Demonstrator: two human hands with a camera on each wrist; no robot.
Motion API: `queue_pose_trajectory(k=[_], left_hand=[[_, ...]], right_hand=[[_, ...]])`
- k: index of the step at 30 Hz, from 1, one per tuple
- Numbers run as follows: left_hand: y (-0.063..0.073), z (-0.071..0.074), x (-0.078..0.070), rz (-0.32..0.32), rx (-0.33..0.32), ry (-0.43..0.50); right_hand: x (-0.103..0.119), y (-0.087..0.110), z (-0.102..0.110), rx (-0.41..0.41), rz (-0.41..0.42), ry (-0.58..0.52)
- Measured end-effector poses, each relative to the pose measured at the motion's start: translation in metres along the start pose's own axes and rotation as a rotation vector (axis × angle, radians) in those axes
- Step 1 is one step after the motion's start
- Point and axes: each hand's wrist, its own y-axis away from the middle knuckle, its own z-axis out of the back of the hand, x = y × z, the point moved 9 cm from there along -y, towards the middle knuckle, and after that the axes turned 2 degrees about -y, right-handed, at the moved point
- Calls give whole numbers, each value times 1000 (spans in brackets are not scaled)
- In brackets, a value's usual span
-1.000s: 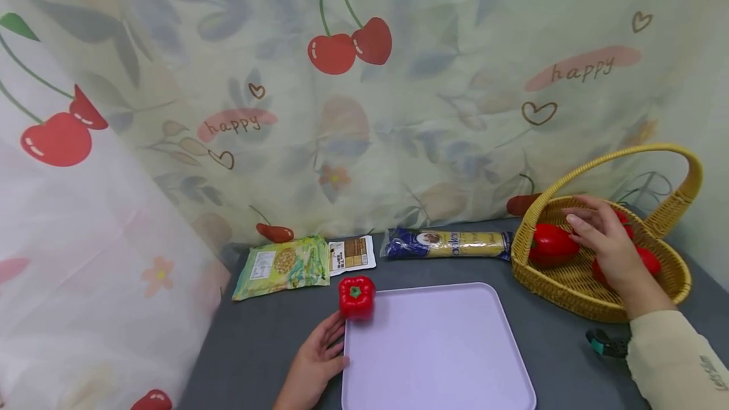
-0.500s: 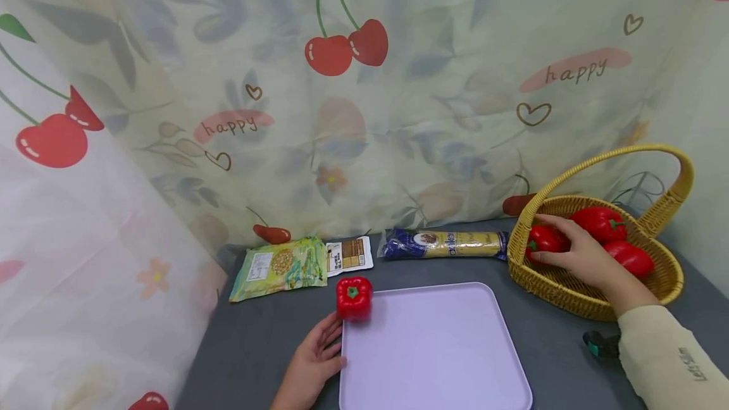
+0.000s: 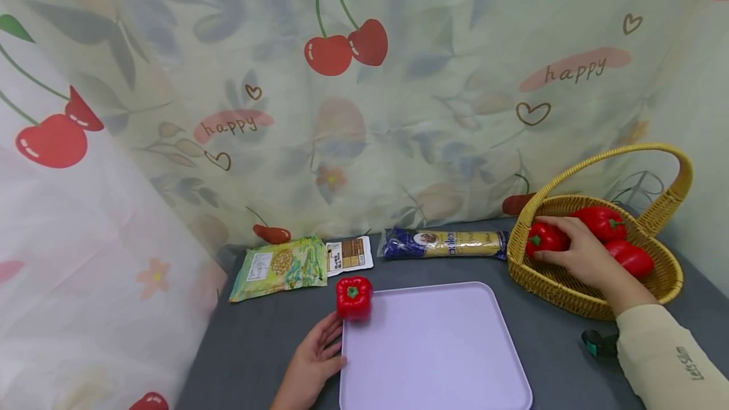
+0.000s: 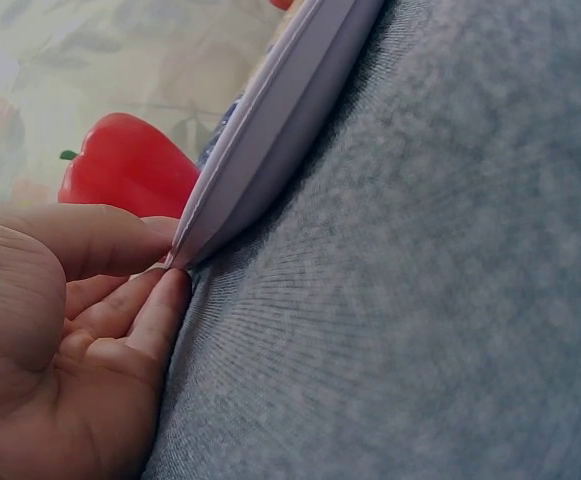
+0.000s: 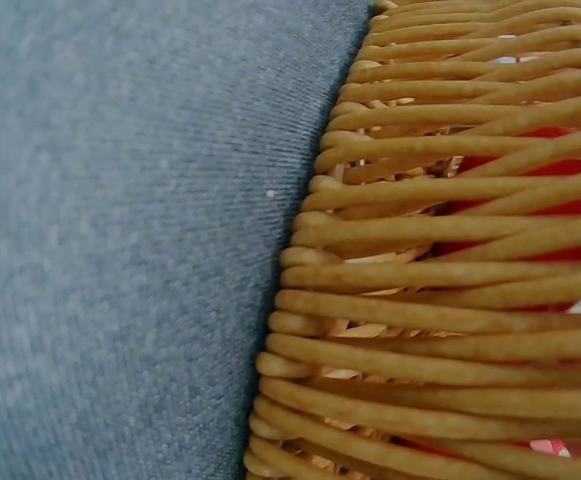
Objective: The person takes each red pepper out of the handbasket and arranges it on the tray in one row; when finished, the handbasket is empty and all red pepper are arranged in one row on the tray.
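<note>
In the head view my right hand [image 3: 581, 252] reaches into the yellow wicker basket [image 3: 547, 293] and grips a red bell pepper [image 3: 543, 238], thumb on its near side and fingers over the far side. The basket's woven wall [image 5: 450, 310] fills much of the right wrist view, red showing through the gaps; the hand itself is hidden there. My left hand [image 3: 313, 359] is at the left edge of the lilac tray [image 3: 435, 347]. Its thumb and fingers pinch the tray's rim [image 4: 240, 170] in the left wrist view. Another red bell pepper [image 3: 354, 298] sits on the tray's far left corner.
Two more red peppers, one long [image 3: 598, 223] and one behind my wrist [image 3: 629, 259], lie in the basket. Along the back are a green food packet [image 3: 281, 267], a small white-and-brown packet [image 3: 348, 255] and a blue-and-yellow pasta pack [image 3: 447, 244]. A black strap [image 3: 600, 343] lies near my right sleeve.
My right hand has moved left inside the basket, lowered onto the left bell pepper, and closed around it. The left hand keeps its place at the tray.
</note>
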Motion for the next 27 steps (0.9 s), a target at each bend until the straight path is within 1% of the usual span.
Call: queue_pose_trajectory(k=[5, 8, 13, 18, 24, 27], left_hand=[[-1, 0, 1, 1, -1, -1], [-1, 1, 1, 10, -7, -6], [0, 2, 2, 22, -18, -12], [-1, 3, 2, 13, -23, -5], [0, 2, 2, 8, -26, -3], [0, 2, 2, 2, -23, -2]], right_hand=[[-4, 2, 4, -26, -85, -40], [-5, 3, 4, -26, -111, -51], [-2, 5, 6, -54, -98, -72], [3, 8, 11, -100, -84, -106], [4, 12, 16, -144, -118, -152], [4, 16, 20, -178, -127, -198]])
